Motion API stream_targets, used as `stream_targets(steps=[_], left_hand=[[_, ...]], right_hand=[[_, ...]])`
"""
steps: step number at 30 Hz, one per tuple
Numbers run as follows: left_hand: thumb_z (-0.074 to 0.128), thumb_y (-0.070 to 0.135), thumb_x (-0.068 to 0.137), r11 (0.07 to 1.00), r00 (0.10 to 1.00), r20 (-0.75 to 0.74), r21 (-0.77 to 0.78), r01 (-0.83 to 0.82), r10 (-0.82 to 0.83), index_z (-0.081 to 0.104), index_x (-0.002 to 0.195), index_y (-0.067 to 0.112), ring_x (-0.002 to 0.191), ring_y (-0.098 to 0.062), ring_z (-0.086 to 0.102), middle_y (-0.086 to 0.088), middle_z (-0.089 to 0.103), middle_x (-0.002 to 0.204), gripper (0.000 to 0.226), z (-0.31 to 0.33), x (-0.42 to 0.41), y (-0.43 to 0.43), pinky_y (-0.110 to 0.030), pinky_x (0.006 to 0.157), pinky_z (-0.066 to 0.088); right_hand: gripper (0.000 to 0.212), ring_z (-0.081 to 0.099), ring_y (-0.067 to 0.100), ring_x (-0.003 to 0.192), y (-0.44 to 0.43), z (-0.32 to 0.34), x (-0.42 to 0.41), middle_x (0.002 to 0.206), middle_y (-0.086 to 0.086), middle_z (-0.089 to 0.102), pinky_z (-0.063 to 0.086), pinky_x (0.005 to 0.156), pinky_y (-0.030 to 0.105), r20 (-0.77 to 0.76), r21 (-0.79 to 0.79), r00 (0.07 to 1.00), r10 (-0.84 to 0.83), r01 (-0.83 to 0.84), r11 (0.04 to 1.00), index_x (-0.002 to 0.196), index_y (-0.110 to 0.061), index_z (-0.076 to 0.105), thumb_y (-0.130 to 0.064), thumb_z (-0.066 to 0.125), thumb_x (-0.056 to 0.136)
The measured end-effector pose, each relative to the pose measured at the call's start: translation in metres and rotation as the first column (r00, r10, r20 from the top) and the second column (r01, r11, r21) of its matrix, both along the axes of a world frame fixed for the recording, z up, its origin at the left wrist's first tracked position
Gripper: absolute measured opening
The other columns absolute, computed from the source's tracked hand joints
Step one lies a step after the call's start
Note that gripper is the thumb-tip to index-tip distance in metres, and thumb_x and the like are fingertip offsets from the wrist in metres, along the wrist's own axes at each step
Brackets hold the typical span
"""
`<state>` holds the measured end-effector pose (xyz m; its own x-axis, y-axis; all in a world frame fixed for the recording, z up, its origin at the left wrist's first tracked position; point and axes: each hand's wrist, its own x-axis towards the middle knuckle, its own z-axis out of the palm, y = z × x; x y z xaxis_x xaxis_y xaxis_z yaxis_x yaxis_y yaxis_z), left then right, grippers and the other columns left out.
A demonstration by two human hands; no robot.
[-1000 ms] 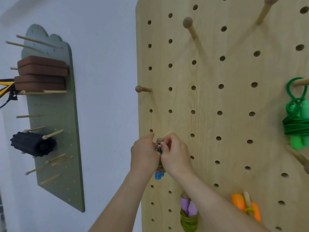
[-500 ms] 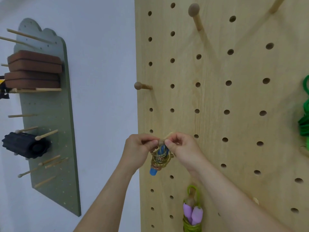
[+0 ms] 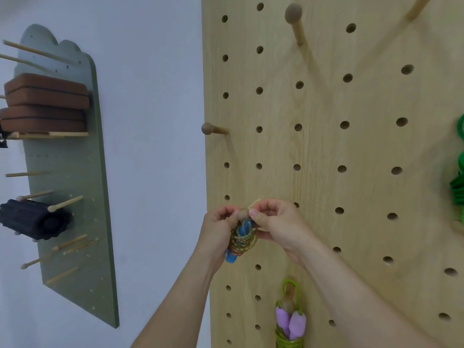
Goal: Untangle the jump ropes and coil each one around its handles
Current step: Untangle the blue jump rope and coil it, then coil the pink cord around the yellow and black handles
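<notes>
1. Blue-handled jump rope [image 3: 241, 241], its multicoloured cord wound tightly around the handles, hangs just below the centre of the frame against a pale wooden pegboard [image 3: 351, 151].
2. Both hands meet at a round-tipped peg [image 3: 242, 214] directly above the bundle.
3. Reaching in from the lower left, the left hand [image 3: 218, 231] has its fingers curled, thumb and fingertips pinching the cord beside the peg's knob.
4. From the lower right, the right hand [image 3: 276, 222] pinches a yellowish loop of the same cord that rises over the peg.
5. At the bottom edge, a purple-handled rope [image 3: 290, 321] wrapped in lime-green cord hangs by its loop from another peg.
6. A green rope [image 3: 458, 189] shows at the right edge, cut off by the frame.
7. On the white wall at left, a grey-green board [image 3: 72, 177] carries stacked brown blocks [image 3: 45, 96] in the upper left and a black roller [image 3: 32, 222] on dowels at mid-left.
</notes>
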<state>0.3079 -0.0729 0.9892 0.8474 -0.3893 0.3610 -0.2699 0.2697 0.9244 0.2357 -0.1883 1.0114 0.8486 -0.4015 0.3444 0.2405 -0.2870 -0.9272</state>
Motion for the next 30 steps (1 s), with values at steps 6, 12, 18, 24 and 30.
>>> stream_targets(steps=[6, 12, 18, 24, 30], left_hand=[[0.052, 0.023, 0.096, 0.992, 0.993, -0.023, 0.051, -0.111, 0.112, 0.062, 0.09, 0.009, 0.06, -0.014, 0.059, -0.004, 0.065, 0.074, 0.018, -0.002, -0.011, -0.022, -0.024, 0.046, 0.049], [0.056, 0.026, 0.095, 0.976, 0.976, -0.065, 0.073, -0.205, 0.209, 0.067, 0.095, 0.012, 0.063, -0.015, 0.061, -0.002, 0.067, 0.08, 0.017, 0.012, -0.006, -0.039, -0.03, 0.047, 0.052], [0.055, 0.017, 0.094, 0.971, 0.981, -0.016, 0.145, -0.187, 0.192, 0.07, 0.096, 0.012, 0.073, -0.016, 0.064, -0.008, 0.07, 0.092, 0.017, 0.01, 0.002, -0.037, -0.026, 0.054, 0.053], [0.053, 0.027, 0.094, 0.964, 0.977, 0.003, 0.162, -0.212, 0.215, 0.072, 0.091, 0.023, 0.079, -0.011, 0.064, 0.004, 0.071, 0.085, 0.02, -0.027, -0.029, 0.01, -0.028, 0.071, 0.048], [0.051, 0.008, 0.093, 0.928, 0.997, 0.023, 0.364, -0.082, 0.079, 0.073, 0.08, 0.015, 0.055, -0.008, 0.049, 0.005, 0.059, 0.057, 0.026, -0.123, -0.096, 0.057, -0.017, 0.056, 0.041]], right_hand=[[0.01, 0.06, 0.009, 0.081, 0.001, 0.0, 0.011, 0.085, -0.004, 0.064, 0.043, 0.063, 0.018, 0.091, -0.269, 0.961, -0.262, 0.277, 0.923, 0.083, -0.02, 0.061, -0.018, 0.061, 0.094], [0.027, 0.055, 0.009, 0.067, -0.012, 0.0, 0.023, 0.073, -0.008, 0.058, 0.039, 0.053, 0.024, 0.089, -0.45, 0.881, -0.465, 0.453, 0.77, 0.071, -0.025, 0.05, -0.034, 0.057, 0.095], [0.038, 0.049, 0.013, 0.053, -0.018, 0.0, 0.018, 0.059, -0.004, 0.051, 0.033, 0.047, 0.025, 0.01, -0.449, 0.887, -0.462, 0.417, 0.79, 0.062, -0.021, 0.048, -0.034, 0.052, 0.098], [0.016, 0.067, 0.016, 0.06, -0.007, -0.025, -0.029, 0.071, -0.002, 0.065, 0.05, 0.058, 0.031, -0.072, -0.312, 0.987, -0.145, 0.116, 0.943, 0.079, -0.021, 0.061, -0.017, 0.054, 0.093], [0.014, 0.071, 0.012, 0.074, 0.029, -0.11, -0.08, 0.082, -0.001, 0.071, 0.056, 0.063, 0.037, -0.472, -0.436, 0.865, 0.169, -0.395, 0.809, 0.089, -0.02, 0.068, -0.024, 0.055, 0.093]])
